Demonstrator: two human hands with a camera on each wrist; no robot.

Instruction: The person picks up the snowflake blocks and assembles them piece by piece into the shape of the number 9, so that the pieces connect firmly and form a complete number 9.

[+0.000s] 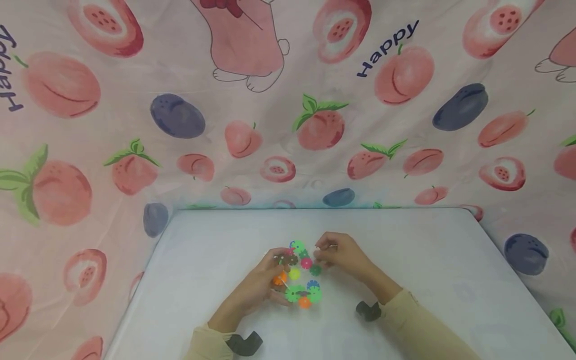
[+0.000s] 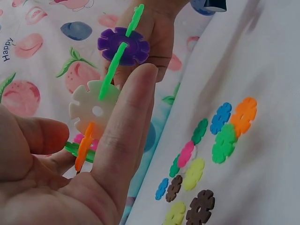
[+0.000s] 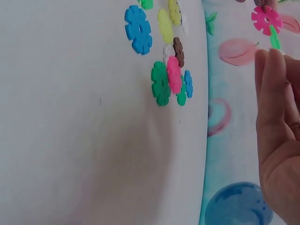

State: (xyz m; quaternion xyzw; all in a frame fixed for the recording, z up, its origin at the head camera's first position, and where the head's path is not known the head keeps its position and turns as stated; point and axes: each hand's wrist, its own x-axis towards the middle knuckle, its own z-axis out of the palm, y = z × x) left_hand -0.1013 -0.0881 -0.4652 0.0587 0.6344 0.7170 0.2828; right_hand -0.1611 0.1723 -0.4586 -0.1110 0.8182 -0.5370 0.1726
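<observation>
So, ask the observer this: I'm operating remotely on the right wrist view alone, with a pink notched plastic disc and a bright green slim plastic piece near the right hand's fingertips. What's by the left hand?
Observer: The left wrist view shows a purple notched plastic disc near the left hand.
Operator: Is it joined to anything?
Observer: A bright green slim plastic piece appears to link it to a white notched plastic disc.
Operator: Anything orange lying flat?
Observer: Yes, the head view shows an orange notched plastic disc on the pale smooth tabletop, nearest the person among the loose discs.
</observation>
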